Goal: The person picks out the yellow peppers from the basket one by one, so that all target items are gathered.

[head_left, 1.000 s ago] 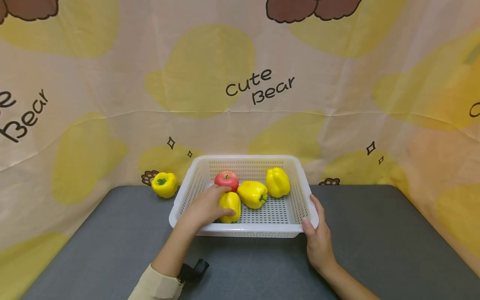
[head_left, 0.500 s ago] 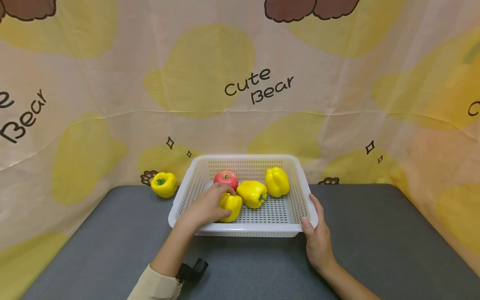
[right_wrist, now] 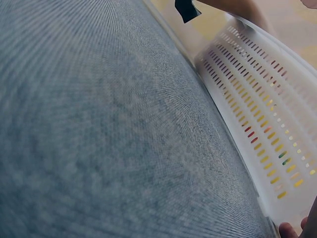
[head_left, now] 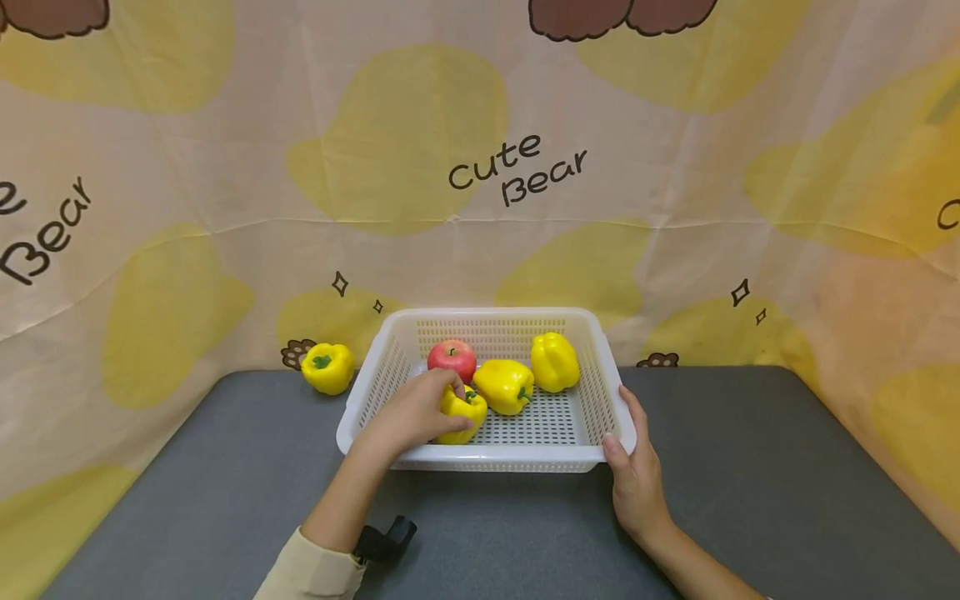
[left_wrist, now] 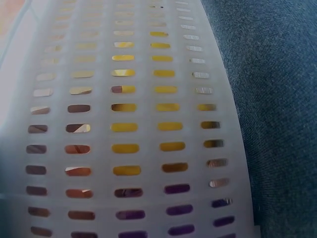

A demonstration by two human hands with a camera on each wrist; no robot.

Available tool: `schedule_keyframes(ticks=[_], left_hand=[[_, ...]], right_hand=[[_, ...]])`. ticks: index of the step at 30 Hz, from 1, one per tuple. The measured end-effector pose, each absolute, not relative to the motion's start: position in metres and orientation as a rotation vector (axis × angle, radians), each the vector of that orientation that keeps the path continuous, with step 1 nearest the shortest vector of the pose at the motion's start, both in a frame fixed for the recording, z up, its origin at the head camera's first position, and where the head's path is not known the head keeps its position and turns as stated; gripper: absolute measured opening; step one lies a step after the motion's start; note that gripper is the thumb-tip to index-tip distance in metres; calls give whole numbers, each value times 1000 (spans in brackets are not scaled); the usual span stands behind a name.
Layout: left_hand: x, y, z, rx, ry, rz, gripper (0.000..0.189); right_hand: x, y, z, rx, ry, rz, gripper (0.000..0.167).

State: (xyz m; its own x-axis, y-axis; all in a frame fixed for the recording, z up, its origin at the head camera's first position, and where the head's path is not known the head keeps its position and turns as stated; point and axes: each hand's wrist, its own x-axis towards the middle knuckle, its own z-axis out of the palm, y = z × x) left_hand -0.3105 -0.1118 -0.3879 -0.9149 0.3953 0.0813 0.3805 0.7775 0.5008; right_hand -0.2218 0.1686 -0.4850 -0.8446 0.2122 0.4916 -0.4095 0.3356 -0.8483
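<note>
Inside a white slotted plastic basket (head_left: 510, 454), my left hand (head_left: 411, 414) grips a yellow bell pepper (head_left: 477, 409) near the front left, its green stem facing up. Just behind it sits a red apple (head_left: 452, 358). Another yellow bell pepper (head_left: 501, 385) lies on its side in the middle, and a third (head_left: 556, 363) stands at the back right. My right hand (head_left: 639, 487) holds the basket's front right corner, thumb on the rim. Only the slotted basket wall (left_wrist: 143, 111) fills the left wrist view; the fingertips (right_wrist: 287, 230) show at the right wrist view's lower corner.
One more yellow bell pepper (head_left: 328, 369) stands on the grey table (head_left: 510, 542), left of the basket at the back edge. A printed cloth (head_left: 465, 108) hangs behind the table. A black strap piece (head_left: 388, 540) sticks out from my left wrist.
My left hand has turned the gripped pepper in place, so its green stem now shows on top. The right hand and basket stay put.
</note>
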Motion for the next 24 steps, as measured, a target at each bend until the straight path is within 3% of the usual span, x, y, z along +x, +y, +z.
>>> schedule_keyframes(ticks=[10, 24], left_hand=[[-309, -113, -387, 675, 2890, 770, 58], [-309, -111, -387, 679, 2876, 760, 42]], right_hand=[[-222, 169, -485, 175, -2089, 1532, 64], [-223, 169, -486, 179, -2072, 1547, 64]])
